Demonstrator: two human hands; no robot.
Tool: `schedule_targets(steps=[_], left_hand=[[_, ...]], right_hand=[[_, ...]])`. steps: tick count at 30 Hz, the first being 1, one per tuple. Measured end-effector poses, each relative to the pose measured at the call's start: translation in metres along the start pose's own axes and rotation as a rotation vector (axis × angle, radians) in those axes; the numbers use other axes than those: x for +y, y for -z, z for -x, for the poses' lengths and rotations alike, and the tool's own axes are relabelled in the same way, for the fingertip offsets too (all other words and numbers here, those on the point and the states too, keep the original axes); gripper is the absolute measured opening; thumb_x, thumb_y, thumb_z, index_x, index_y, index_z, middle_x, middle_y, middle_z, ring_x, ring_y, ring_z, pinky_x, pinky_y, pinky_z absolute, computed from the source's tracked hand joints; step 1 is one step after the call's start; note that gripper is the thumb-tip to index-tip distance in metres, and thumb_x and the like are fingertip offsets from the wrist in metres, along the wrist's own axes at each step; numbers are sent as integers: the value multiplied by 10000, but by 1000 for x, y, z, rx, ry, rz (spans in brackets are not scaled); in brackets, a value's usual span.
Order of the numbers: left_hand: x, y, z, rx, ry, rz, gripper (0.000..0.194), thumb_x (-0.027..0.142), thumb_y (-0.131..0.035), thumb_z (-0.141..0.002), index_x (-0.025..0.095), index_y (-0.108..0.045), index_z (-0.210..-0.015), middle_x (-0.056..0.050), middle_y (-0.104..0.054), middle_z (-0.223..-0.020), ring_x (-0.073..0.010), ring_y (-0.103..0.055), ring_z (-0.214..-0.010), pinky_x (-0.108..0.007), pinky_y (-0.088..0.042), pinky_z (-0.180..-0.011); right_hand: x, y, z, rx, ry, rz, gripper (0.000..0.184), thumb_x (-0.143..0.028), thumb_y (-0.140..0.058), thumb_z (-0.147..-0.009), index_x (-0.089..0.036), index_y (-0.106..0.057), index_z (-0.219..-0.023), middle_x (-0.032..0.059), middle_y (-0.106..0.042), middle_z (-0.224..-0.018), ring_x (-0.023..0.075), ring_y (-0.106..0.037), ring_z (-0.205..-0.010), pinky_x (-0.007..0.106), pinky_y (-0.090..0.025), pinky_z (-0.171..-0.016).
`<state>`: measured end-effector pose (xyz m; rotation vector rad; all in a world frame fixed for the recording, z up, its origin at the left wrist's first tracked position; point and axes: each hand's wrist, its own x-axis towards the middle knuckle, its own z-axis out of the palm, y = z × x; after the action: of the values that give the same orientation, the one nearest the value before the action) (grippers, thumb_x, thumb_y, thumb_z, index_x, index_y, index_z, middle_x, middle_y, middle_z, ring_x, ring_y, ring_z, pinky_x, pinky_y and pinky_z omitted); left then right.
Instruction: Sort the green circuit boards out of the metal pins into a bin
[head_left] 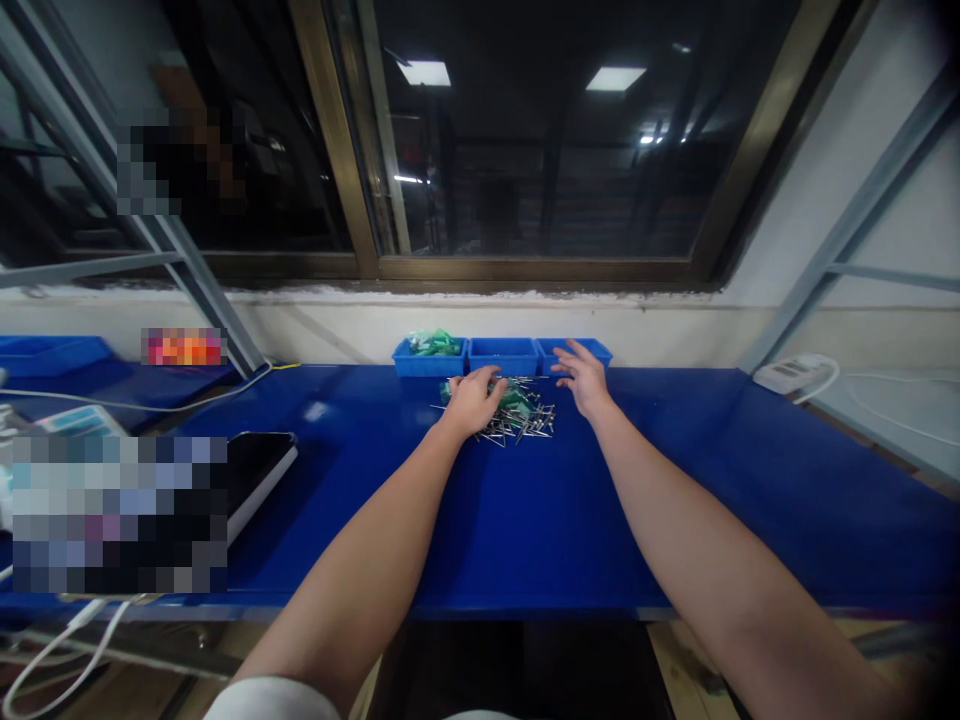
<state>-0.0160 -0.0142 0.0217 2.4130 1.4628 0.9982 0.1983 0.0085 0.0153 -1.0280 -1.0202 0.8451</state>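
Note:
A loose pile of thin silvery metal pins or screws lies on the blue table, with green plastic pieces among them. My left hand rests at the left side of this pile, its thumb and fingers apart and reaching over the pieces. To the right of the pile, my right hand is held with fingers spread and nothing in it. It is in front of the right blue bin and partly covers it. A middle blue bin and a left blue bin holding green plastic packets adjoin it.
The blue tabletop runs back to the wall under a dark window. Left stands a device with a dark top and white cables. A white power strip lies at the right. Grey metal posts rise on both sides.

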Motion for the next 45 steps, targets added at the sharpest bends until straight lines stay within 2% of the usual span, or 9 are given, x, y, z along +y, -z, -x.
schedule_targets(steps=[2,5,8,12,21,32,38,42,45], left_hand=[[0,0,0,-2,2,-6,375,410,-354,-890,206,-504,-1166,-60,-655,-1038,-229,-548,-1053,-427,-281,-932],[-1,0,-1,-7,7,-23,368,399,-364,-886,205,-504,-1166,-66,-654,-1042,-230,-546,-1058,-421,-288,-926],[-1,-1,-1,-6,10,-34,347,377,-388,-878,207,-517,-1151,-69,-654,-1040,-229,-549,-1050,-412,-299,-918],[-2,-2,-1,2,5,-44,321,359,-409,-868,210,-534,-1123,-64,-647,-1051,-223,-549,-1045,-405,-305,-916],[-2,-3,0,-14,-8,-61,308,358,-402,-871,213,-552,-1096,-72,-632,-1071,-229,-541,-1039,-405,-302,-916],[-1,-1,1,-13,-26,-60,292,349,-404,-870,216,-558,-1079,-66,-635,-1063,-226,-548,-1029,-410,-305,-907],[-1,-2,0,-25,-8,-72,307,355,-408,-870,210,-560,-1093,-78,-630,-1074,-225,-544,-1030,-404,-306,-911],[0,-1,0,-19,-30,-76,301,362,-417,-867,211,-562,-1083,-69,-630,-1069,-222,-542,-1029,-400,-306,-900],[3,0,1,-12,-71,-87,308,387,-425,-863,216,-559,-1082,-60,-630,-1059,-223,-542,-1028,-397,-301,-892]], right_hand=[[3,2,-2,44,-5,94,569,-290,-587,-637,-187,-521,-1193,64,-667,-988,140,-613,-678,216,-433,-487],[8,2,-3,71,51,391,404,-262,-593,-637,-160,-637,-1025,47,-689,-808,157,-617,-695,255,-468,-618],[11,-1,0,-77,99,690,211,-240,-619,-617,-182,-699,-803,33,-693,-757,174,-622,-744,277,-459,-722],[9,-6,6,-305,100,865,148,-261,-667,-589,-209,-703,-722,9,-698,-760,171,-620,-746,267,-447,-714],[8,-3,4,-364,116,882,117,-172,-619,-622,-219,-713,-673,13,-701,-769,177,-615,-752,276,-443,-717],[16,0,-1,-389,124,839,14,-211,-705,-564,-210,-692,-566,22,-661,-626,166,-565,-611,266,-403,-593],[20,1,-4,-427,171,920,106,-289,-672,-649,-196,-676,-599,32,-645,-649,168,-551,-651,271,-388,-658],[13,-3,0,-409,244,828,184,-345,-591,-727,-182,-669,-690,32,-656,-739,161,-545,-692,266,-380,-670],[5,-11,6,-422,282,736,267,-407,-537,-759,-173,-655,-710,17,-636,-679,147,-521,-644,255,-367,-626]])
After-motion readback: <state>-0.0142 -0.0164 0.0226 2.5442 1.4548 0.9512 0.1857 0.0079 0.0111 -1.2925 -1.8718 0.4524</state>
